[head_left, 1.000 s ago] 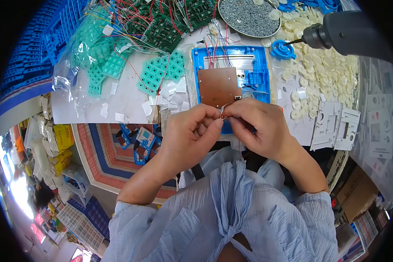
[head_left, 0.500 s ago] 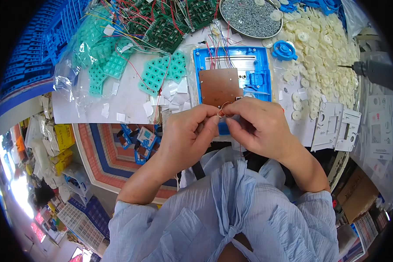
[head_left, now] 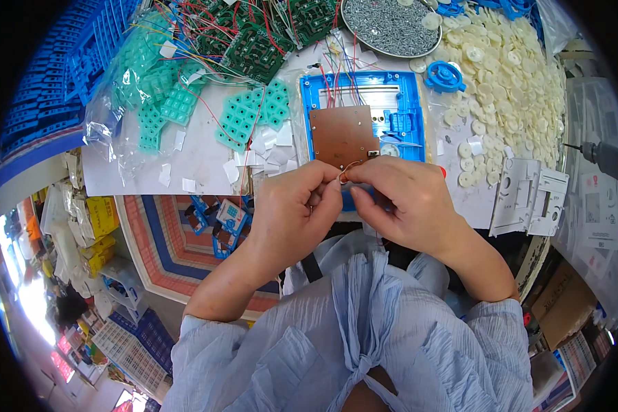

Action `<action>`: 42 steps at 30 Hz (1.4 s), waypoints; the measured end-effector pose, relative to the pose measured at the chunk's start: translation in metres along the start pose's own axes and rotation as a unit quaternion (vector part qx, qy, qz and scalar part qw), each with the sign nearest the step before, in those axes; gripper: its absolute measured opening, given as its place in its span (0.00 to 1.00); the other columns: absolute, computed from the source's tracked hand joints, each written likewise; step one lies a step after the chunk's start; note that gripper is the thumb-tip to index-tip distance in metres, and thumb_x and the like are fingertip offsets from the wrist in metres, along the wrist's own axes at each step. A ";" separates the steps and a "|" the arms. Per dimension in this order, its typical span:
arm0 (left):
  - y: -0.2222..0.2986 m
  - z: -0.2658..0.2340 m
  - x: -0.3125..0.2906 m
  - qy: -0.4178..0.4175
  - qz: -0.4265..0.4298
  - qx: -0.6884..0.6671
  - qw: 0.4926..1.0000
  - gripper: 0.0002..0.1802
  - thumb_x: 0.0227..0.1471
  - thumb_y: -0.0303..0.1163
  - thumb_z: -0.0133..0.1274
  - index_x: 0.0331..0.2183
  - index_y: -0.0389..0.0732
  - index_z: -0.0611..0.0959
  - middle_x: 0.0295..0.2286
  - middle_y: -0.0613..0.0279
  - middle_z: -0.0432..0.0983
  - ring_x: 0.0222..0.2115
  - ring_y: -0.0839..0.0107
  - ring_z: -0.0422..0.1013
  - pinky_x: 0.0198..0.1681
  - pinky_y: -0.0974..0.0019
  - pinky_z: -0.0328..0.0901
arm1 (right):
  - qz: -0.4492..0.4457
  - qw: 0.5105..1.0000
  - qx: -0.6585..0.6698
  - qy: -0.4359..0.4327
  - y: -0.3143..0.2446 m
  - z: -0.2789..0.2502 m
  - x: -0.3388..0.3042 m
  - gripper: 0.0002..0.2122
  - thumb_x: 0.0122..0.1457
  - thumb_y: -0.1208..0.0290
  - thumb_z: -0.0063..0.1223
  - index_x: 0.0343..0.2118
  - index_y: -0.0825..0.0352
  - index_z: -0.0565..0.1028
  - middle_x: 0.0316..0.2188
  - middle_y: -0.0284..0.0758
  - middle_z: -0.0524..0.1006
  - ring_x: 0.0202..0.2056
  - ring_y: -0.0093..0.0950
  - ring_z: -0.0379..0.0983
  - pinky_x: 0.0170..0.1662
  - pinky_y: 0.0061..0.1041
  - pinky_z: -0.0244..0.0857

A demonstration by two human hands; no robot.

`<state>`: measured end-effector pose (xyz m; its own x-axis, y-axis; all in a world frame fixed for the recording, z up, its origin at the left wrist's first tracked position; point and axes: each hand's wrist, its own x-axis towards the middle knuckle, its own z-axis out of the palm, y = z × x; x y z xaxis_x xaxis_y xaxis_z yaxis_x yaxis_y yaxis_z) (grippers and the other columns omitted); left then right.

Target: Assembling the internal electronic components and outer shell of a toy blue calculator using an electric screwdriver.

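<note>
The left hand (head_left: 292,209) and right hand (head_left: 410,200), with a thin orange wire (head_left: 351,163) looped between their fingertips, close off the near end of the blue plastic case (head_left: 413,110). Thin red and blue wires (head_left: 334,84) obstruct its far end. To its left, a flat teal rubber keypad (head_left: 244,115) and white paper scraps (head_left: 271,152) crowd the approach; farther left, a broader bare patch of white tabletop (head_left: 204,163) offers room. Rightward, a narrow gap separates the right hand from white openwork plastic panels (head_left: 516,194). Beyond, heaped cream plastic discs (head_left: 511,75) block passage, and a dark power screwdriver (head_left: 603,158) juts in.
</note>
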<state>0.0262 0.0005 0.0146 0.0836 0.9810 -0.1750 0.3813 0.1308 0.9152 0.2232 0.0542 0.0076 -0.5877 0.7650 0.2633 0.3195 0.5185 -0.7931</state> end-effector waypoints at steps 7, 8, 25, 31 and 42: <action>0.002 0.000 0.001 -0.003 0.112 0.128 0.985 0.04 0.55 0.25 0.57 0.35 0.37 0.81 0.24 0.53 0.77 0.23 0.56 0.76 0.25 0.59 0.68 | 0.021 0.999 -0.004 -0.025 -0.001 -0.005 0.003 0.07 0.52 0.72 0.63 0.32 0.67 0.78 0.25 0.37 0.78 0.25 0.37 0.77 0.27 0.34 0.70; 0.000 0.000 0.002 -0.005 0.124 0.137 0.983 0.04 0.55 0.25 0.57 0.35 0.38 0.81 0.25 0.53 0.77 0.24 0.54 0.76 0.25 0.57 0.68 | 0.024 0.999 -0.006 -0.028 -0.001 -0.005 0.003 0.07 0.51 0.72 0.63 0.31 0.67 0.77 0.25 0.37 0.78 0.25 0.37 0.77 0.27 0.34 0.70; 0.005 -0.013 0.015 -0.052 0.176 0.165 0.969 0.04 0.52 0.22 0.58 0.34 0.34 0.83 0.24 0.58 0.77 0.21 0.69 0.75 0.24 0.68 0.66 | 0.124 0.981 0.149 -0.029 0.006 -0.008 0.006 0.03 0.52 0.77 0.61 0.29 0.70 0.79 0.23 0.33 0.78 0.19 0.19 0.74 0.22 0.20 0.63; 0.018 -0.011 0.013 -0.063 -0.016 0.021 0.998 0.03 0.51 0.25 0.59 0.31 0.38 0.84 0.21 0.59 0.76 0.18 0.69 0.73 0.23 0.67 0.67 | 0.150 0.964 0.219 0.000 0.007 -0.006 0.003 0.03 0.53 0.78 0.62 0.31 0.70 0.81 0.22 0.33 0.78 0.19 0.16 0.73 0.23 0.18 0.63; 0.007 -0.012 0.016 -0.050 0.115 0.124 0.984 0.03 0.51 0.24 0.58 0.30 0.38 0.80 0.23 0.57 0.75 0.24 0.58 0.75 0.26 0.59 0.68 | 0.175 0.965 0.193 -0.006 0.006 -0.005 0.006 0.03 0.53 0.79 0.59 0.30 0.70 0.79 0.22 0.33 0.78 0.19 0.18 0.73 0.23 0.20 0.64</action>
<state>0.0193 0.0187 0.0230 0.2790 0.9601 -0.0188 0.5531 -0.1447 0.8205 0.2248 0.0639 0.0074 -0.5035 0.8618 -0.0619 0.2000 0.0465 -0.9787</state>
